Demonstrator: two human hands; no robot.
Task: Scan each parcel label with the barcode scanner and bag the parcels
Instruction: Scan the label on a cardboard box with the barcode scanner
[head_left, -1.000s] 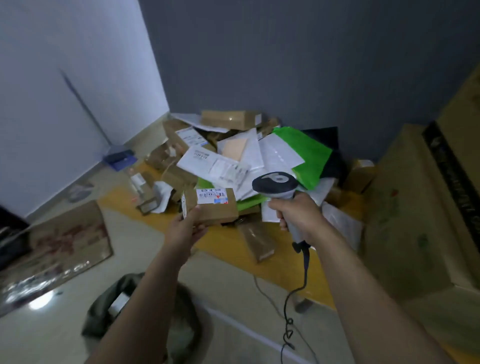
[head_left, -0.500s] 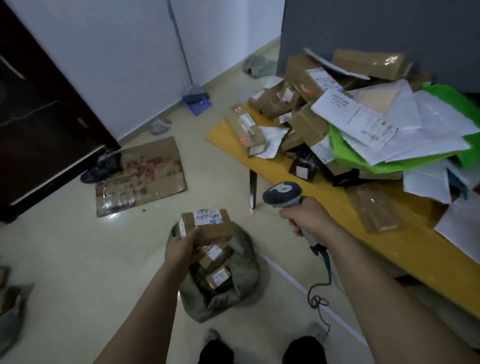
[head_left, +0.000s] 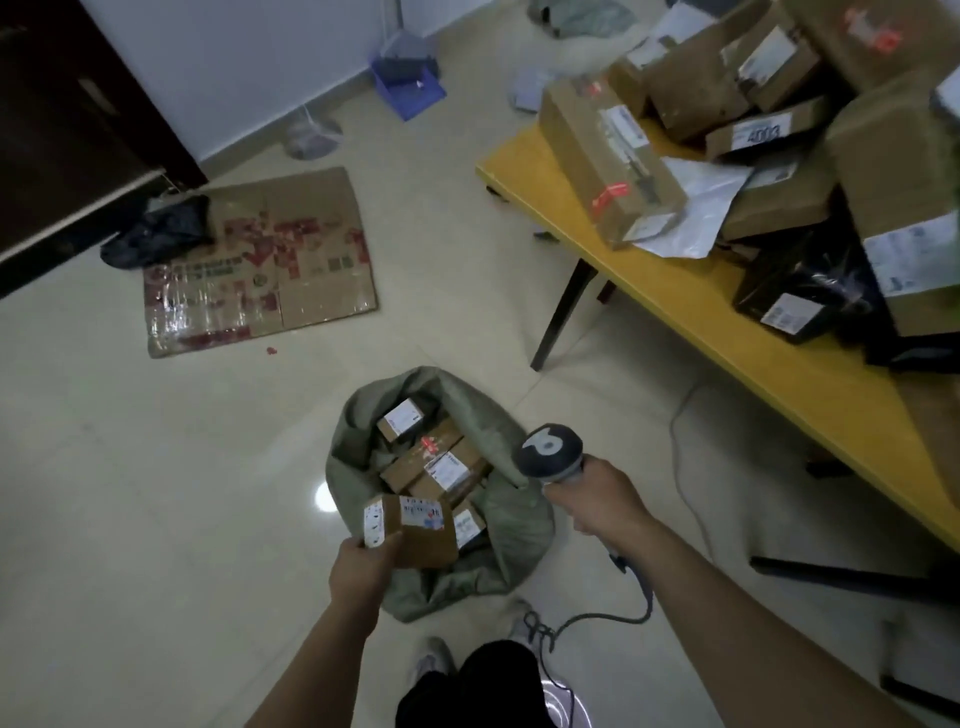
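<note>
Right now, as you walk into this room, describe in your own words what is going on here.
A person is sorting parcels. Their left hand holds a small labelled cardboard parcel over the mouth of the open grey-green sack on the floor, which already contains several boxed parcels. Their right hand has a corded barcode scanner in its grip beside the sack. A heap of parcels lies on the yellow table to the right.
</note>
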